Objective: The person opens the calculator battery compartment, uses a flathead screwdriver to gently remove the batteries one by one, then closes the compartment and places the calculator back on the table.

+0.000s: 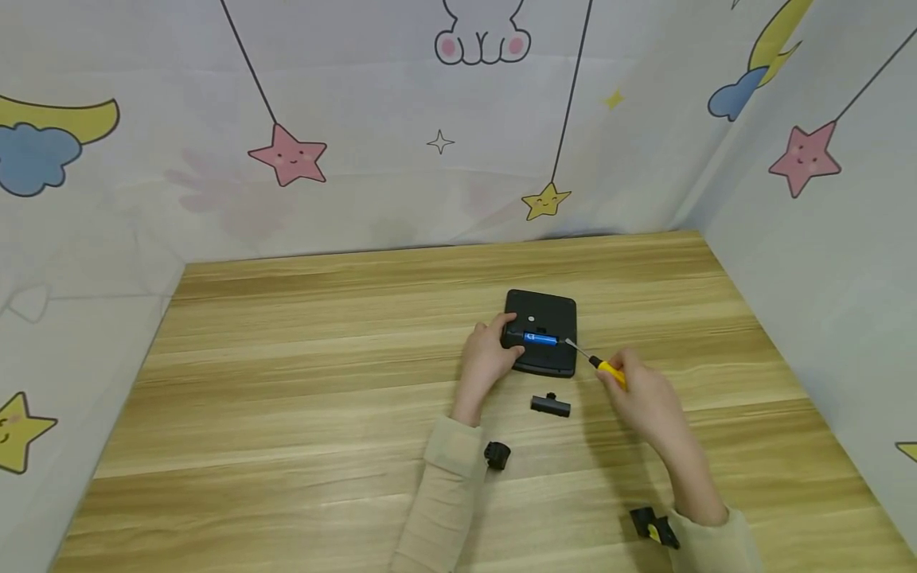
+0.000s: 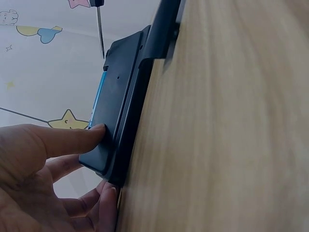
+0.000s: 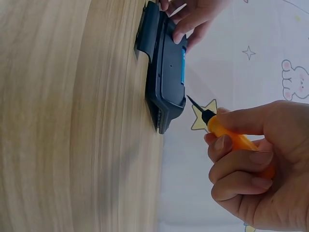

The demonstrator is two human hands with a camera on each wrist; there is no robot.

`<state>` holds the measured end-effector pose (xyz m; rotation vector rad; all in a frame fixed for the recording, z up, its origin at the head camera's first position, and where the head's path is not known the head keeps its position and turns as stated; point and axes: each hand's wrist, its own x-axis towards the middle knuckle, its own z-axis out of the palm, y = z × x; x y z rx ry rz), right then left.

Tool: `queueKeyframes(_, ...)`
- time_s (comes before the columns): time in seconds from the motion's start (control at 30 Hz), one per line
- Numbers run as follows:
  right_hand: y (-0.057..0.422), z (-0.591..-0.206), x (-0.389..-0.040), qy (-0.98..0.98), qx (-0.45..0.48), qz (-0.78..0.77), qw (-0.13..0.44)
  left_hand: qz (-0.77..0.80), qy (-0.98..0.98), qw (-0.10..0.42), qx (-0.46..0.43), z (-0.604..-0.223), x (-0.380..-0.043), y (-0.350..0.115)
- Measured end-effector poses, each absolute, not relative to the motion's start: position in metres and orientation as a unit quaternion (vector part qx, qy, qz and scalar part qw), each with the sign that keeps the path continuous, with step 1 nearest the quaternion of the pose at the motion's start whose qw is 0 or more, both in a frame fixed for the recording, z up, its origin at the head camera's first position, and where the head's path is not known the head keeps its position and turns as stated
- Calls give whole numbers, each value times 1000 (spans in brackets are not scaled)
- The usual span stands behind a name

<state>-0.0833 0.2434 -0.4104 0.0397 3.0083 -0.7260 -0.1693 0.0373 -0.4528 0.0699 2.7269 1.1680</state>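
Device [image 1: 548,358] is gripped on the worktop [image 1: 286,398], fingers of the left hand [image 1: 489,355] clamped on its edge. Screwdriver [image 1: 597,362] is pinched in the right hand [image 1: 645,398], tip held near the slotted battery [image 1: 540,339].

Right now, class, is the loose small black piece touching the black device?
Apart: the head view shows a strip of bare wooden tabletop between the small black piece and the black device.

No legible text; white marking [image 1: 530,337] on blue battery [image 1: 546,340] too small to read.
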Motion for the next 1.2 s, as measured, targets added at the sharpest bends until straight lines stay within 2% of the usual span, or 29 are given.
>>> queueKeyframes(0.43, 236, -408, -84, 972, 9, -233, 28, 390, 916, 86, 27, -455, -169, 37)
queueKeyframes(0.9, 228, -407, -86, 975, -8, -220, -17, 378, 921, 95, 17, -452, -172, 39)
queueKeyframes(1.2, 220, -397, -89, 981, -10, -192, -22, 383, 919, 93, 20, -453, -171, 38)
